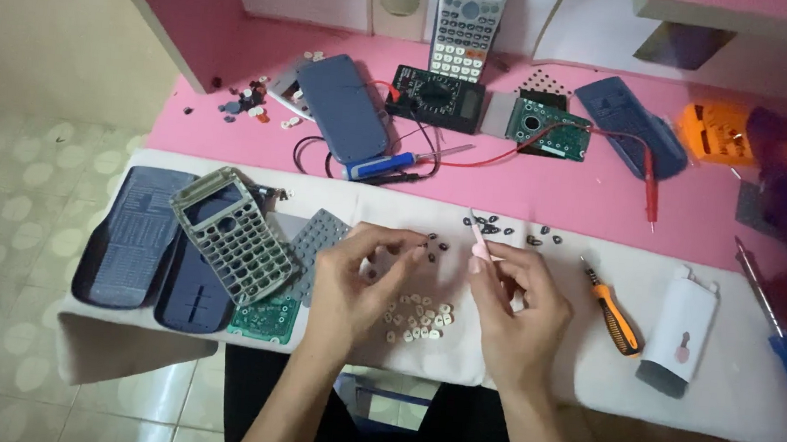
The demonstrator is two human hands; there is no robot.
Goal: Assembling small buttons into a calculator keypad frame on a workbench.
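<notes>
Your right hand (514,301) grips pink tweezers (481,240), tips up, over the white cloth (737,370), while your left hand (361,279) pinches its fingertips together just above a heap of small white keys (417,318); whether it holds one, I cannot tell. Dark keys (491,226) lie scattered just beyond the tweezers. A grey keypad frame (233,234) sits left, an orange screwdriver (613,311) right.

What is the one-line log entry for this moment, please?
left hand: pinches small key | right hand: holds pink tweezers | white keys: heaped on cloth | calculator frame: left of hands
</notes>
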